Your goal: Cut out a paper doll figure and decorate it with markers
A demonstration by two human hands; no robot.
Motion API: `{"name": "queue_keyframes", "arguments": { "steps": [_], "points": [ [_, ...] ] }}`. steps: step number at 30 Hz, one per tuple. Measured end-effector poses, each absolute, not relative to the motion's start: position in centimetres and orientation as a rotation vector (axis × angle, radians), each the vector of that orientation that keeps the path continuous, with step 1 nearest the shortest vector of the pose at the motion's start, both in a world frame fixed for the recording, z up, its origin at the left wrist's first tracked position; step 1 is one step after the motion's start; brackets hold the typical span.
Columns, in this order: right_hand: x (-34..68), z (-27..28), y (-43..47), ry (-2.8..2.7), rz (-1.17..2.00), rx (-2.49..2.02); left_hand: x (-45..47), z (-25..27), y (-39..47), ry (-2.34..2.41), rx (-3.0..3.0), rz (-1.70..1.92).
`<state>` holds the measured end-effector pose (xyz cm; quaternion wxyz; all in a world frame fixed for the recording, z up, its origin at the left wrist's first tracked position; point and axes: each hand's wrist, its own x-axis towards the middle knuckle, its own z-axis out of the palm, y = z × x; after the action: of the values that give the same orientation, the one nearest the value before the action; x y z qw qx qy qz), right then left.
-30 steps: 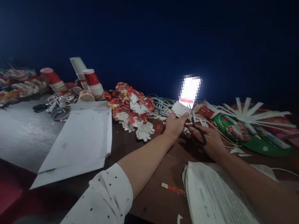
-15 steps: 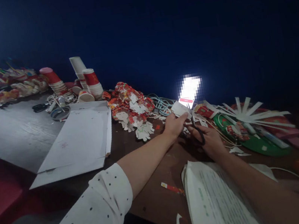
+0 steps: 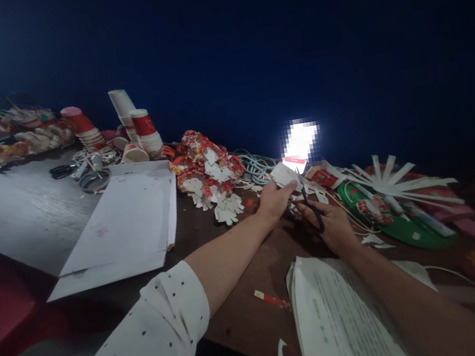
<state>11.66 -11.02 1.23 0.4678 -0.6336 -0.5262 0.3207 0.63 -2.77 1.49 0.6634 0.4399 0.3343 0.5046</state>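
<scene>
My left hand (image 3: 275, 201) is closed on a small piece of white paper (image 3: 283, 175), pinching its near edge under the thumb. In my right hand (image 3: 330, 224) is a pair of dark-handled scissors (image 3: 315, 214), fingers through the loops. The blades point away from me and lie at the right edge of the paper; whether they are parted is hard to make out. Just beyond the paper glows a bright phone-like screen (image 3: 299, 141), its picture blurred out. Left of my hands sits a heap of red and white paper cut-outs (image 3: 209, 167).
A flat white box (image 3: 114, 227) lies to the left, with stacked paper cups (image 3: 147, 133) behind it. A printed paper stack (image 3: 331, 313) is near my right forearm. On the right are a green disc (image 3: 422, 233) and a fan of white strips (image 3: 393, 180). A red stool (image 3: 0, 306) stands at left.
The scissors have turned slightly and their handle loops look closer together. My left hand and the paper stay nearly in place. The whole view has shifted a little.
</scene>
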Motion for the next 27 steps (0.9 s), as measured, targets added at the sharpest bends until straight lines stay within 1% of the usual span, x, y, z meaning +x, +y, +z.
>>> {"name": "queue_keyframes", "arguments": {
  "steps": [13,21,27],
  "points": [
    [11.7,1.1,-11.0,-1.284,0.834,-1.571,0.3,0.5,-2.6,0.808,0.988,1.159],
    [12.1,0.9,-10.8,-1.391,0.754,-1.62,-0.1,0.0,-2.4,0.837,1.029,1.19],
    [12.0,0.8,-10.8,-1.342,0.807,-1.608,0.1,-0.6,-2.1,0.82,1.066,1.201]
  ]
}}
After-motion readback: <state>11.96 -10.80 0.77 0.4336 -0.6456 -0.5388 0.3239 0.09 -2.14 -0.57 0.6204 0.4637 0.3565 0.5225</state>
